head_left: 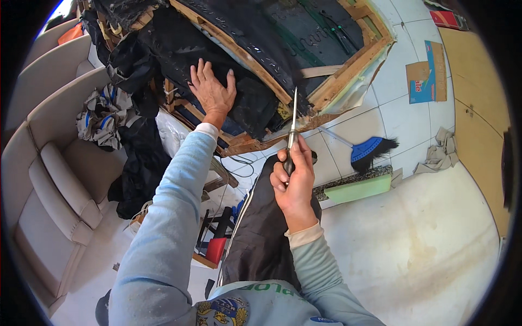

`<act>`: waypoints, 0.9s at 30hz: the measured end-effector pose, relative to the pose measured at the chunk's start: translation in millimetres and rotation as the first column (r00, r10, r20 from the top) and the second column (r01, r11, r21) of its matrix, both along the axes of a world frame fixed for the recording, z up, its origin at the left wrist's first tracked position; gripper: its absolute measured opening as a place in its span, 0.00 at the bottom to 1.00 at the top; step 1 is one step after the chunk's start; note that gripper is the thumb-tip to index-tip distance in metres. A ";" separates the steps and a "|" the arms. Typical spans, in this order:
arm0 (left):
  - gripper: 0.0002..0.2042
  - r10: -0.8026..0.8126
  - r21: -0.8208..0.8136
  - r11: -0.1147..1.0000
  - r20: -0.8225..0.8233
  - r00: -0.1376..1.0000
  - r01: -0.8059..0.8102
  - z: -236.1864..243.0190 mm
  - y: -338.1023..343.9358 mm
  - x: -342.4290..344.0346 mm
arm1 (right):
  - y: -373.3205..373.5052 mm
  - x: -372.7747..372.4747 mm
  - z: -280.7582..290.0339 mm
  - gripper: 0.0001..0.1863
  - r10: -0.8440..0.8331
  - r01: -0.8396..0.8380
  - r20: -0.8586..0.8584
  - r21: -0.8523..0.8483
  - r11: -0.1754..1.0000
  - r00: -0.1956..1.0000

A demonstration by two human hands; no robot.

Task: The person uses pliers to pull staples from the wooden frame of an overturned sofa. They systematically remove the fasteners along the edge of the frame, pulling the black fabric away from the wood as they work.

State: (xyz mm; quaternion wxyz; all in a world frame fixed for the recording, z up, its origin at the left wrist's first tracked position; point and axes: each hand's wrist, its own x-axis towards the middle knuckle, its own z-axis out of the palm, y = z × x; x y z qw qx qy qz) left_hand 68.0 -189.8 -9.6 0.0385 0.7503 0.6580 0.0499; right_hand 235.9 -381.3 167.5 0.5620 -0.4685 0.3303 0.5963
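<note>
Pale floor tiles spread around the work, with upholstered seating along the left side. Nearest, beyond the blue sleeves and dark trousers, the right hand curls its fingers firmly around the dark handle of a slim tool. Its long, narrow metal blade points away from the body, probably so that it lines up with the corner of the wooden frame; whether the tip touches anything, I cannot tell. Farther forward, the left hand lies palm down with fingers spread, grasping nothing, on loose black cloth. That flat press seems meant to steady the frame and keep the cloth from lifting, well apart from the blade.

This frame sits just ahead of the person, across the top of the view, and looks like a stripped piece of furniture: bare, rough timber rails, splintered along the near edge, with torn black fabric hanging off its left side. Bright flecks, apparently staples, dot a dark strip beside one rail, and wavy springs show inside the opening.

Around it, a blue broom head with black bristles and a light green block lie to the right. Crumpled fabric is heaped on the beige seating, and flattened cardboard lies toward the far right.
</note>
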 end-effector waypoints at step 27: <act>0.38 -0.445 -0.240 0.857 0.100 0.890 0.456 42.5 -45.6 70.3 | -86.0 73.4 -108.5 0.26 0.877 -0.704 0.449 -0.567 0.429 0.172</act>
